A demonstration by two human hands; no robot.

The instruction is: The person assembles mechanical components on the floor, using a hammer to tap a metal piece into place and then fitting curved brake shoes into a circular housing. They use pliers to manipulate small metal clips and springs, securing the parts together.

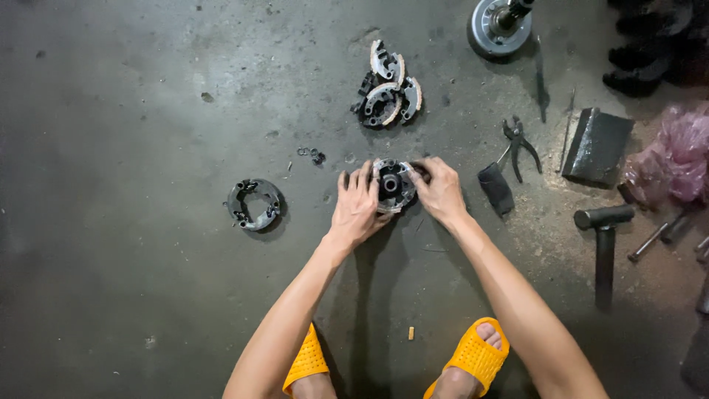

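Left hand [358, 207] and right hand [441, 191] grip round clutch assembly [393, 185] on concrete floor [133, 295]. Loose clutch shoes [390, 87] beyond; black ring plate [254, 204] left; pliers [519, 144], hammer [605, 240] right.

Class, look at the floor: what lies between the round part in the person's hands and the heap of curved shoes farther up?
In the head view, the stretch of concrete floor between the round part and the curved shoes is bare apart from stains; the small rings lie off to the side.
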